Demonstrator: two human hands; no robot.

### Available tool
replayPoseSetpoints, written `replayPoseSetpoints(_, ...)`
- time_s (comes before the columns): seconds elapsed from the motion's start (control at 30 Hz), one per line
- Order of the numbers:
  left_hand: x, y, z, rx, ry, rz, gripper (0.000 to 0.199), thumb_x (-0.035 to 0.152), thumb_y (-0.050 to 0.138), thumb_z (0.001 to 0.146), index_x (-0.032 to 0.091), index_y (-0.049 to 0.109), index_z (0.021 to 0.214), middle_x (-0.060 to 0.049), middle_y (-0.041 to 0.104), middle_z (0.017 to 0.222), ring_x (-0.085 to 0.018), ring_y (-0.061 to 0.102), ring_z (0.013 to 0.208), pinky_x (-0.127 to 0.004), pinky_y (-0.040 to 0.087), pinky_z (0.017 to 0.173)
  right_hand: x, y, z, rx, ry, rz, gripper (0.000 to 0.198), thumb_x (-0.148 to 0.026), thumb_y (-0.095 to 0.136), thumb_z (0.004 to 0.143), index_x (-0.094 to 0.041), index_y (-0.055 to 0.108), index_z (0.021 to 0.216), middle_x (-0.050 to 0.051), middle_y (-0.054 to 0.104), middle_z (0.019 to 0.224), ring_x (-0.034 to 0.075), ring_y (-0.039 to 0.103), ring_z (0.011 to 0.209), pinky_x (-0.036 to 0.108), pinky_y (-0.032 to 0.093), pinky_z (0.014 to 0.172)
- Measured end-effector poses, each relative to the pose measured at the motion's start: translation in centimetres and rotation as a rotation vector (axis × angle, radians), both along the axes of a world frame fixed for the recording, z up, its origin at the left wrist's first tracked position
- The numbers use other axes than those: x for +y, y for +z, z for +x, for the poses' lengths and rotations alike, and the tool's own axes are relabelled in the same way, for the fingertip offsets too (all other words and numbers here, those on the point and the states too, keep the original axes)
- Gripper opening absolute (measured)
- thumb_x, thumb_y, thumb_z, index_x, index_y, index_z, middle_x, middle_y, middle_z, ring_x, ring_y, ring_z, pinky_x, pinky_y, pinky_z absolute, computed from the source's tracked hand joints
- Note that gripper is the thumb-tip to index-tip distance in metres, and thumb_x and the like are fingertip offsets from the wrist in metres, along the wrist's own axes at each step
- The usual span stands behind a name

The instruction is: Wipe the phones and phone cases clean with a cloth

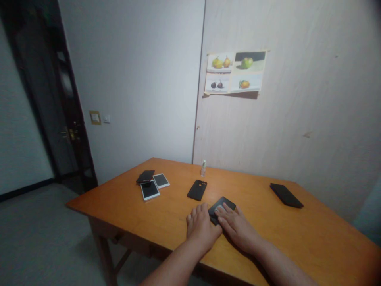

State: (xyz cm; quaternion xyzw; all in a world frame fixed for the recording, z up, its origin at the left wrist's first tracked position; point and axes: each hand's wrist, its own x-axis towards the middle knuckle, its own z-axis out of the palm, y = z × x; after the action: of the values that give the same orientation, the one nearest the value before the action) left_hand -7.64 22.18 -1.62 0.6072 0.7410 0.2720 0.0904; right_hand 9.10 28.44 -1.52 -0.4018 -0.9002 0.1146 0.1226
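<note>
A black smartphone (228,201) lies on the table near its front edge, between my hands. My left hand (201,225) is closed on the phone's left edge, thumb along the near side. My right hand (238,227) presses a small whitish wipe (219,208) flat against the screen with its fingertips; much of the wipe is hidden under the fingers. Just beyond my left hand rests a black phone case (197,190) with a camera cutout. Behind the case stands a small clear spray bottle (203,169), upright.
On the left, two white-framed devices (150,190) with dark screens overlap or touch a black flat case (145,176). Another black flat case (286,195) lies at the right of the wooden table (297,234). Fruit pictures (235,73) hang on the wall behind.
</note>
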Motion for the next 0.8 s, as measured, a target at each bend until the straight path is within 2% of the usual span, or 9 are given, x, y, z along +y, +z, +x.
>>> replayPoseSetpoints(0.07,0.0,0.0,0.0,-0.007,-0.003,0.003,0.069,0.045,0.061,0.073,0.023,0.045,0.137,-0.011,0.055,0.139,-0.033,0.046,0.129,-0.046,0.033,0.106,0.3,0.0,0.5,-0.014,-0.035,-0.001,0.055,-0.052,0.022,0.104,-0.029,0.051,0.145,0.003,0.044,0.155,0.029,0.022,0.150,0.062,0.008,0.119)
replayPoseSetpoints(0.17,-0.1,0.1,0.0,-0.004,-0.005,-0.003,0.075,0.041,0.064,0.070,0.023,0.043,0.139,-0.011,0.054,0.142,-0.034,0.045,0.130,-0.047,0.032,0.107,1.5,0.0,1.5,-0.055,-0.255,0.021,0.056,-0.051,0.023,0.103,-0.026,0.051,0.145,0.005,0.042,0.156,0.034,0.023,0.150,0.069,0.011,0.116)
replayPoseSetpoints(0.23,-0.1,0.2,0.0,-0.001,-0.007,-0.014,0.076,0.042,0.064,0.070,0.023,0.042,0.140,-0.011,0.053,0.143,-0.033,0.044,0.130,-0.047,0.032,0.107,1.7,0.0,1.5,-0.071,-0.304,0.036,0.056,-0.050,0.024,0.103,-0.024,0.052,0.144,0.006,0.042,0.156,0.034,0.024,0.149,0.068,0.012,0.116)
replayPoseSetpoints(0.43,-0.1,0.1,0.1,-0.012,-0.008,0.001,0.067,0.047,0.057,0.078,0.022,0.043,0.139,-0.011,0.054,0.140,-0.032,0.045,0.130,-0.046,0.032,0.108,-0.4,0.4,-0.4,-0.029,0.009,-0.012,0.056,-0.050,0.021,0.104,-0.026,0.052,0.144,0.005,0.042,0.155,0.026,0.026,0.149,0.058,0.012,0.120)
replayPoseSetpoints(0.5,-0.1,0.0,0.1,-0.018,-0.005,0.020,0.067,0.045,0.059,0.076,0.023,0.044,0.137,-0.010,0.055,0.139,-0.032,0.046,0.128,-0.046,0.032,0.108,-0.1,0.4,-0.3,-0.031,-0.015,-0.023,0.055,-0.051,0.022,0.104,-0.028,0.051,0.145,0.004,0.043,0.155,0.027,0.024,0.150,0.060,0.011,0.120)
replayPoseSetpoints(0.6,-0.1,0.1,0.1,-0.022,-0.007,0.011,0.067,0.040,0.064,0.071,0.024,0.047,0.134,-0.010,0.056,0.138,-0.033,0.047,0.128,-0.047,0.034,0.107,1.2,0.3,0.4,-0.052,-0.184,0.008,0.055,-0.049,0.023,0.104,-0.026,0.052,0.144,0.005,0.042,0.156,0.031,0.022,0.150,0.065,0.013,0.117)
replayPoseSetpoints(0.67,-0.1,0.1,0.1,-0.025,-0.005,-0.003,0.068,0.039,0.065,0.070,0.024,0.048,0.133,-0.010,0.056,0.138,-0.034,0.047,0.129,-0.047,0.034,0.107,1.5,0.2,0.7,-0.059,-0.220,0.022,0.055,-0.049,0.024,0.104,-0.025,0.053,0.144,0.006,0.042,0.156,0.032,0.022,0.150,0.066,0.012,0.117)
replayPoseSetpoints(0.8,-0.1,0.3,0.1,-0.027,0.006,-0.010,0.065,0.044,0.061,0.074,0.025,0.047,0.134,-0.010,0.055,0.141,-0.032,0.046,0.130,-0.045,0.032,0.109,0.3,0.2,0.5,-0.017,0.010,-0.026,0.055,-0.052,0.023,0.104,-0.029,0.051,0.145,0.005,0.043,0.155,0.027,0.022,0.151,0.060,0.009,0.120)
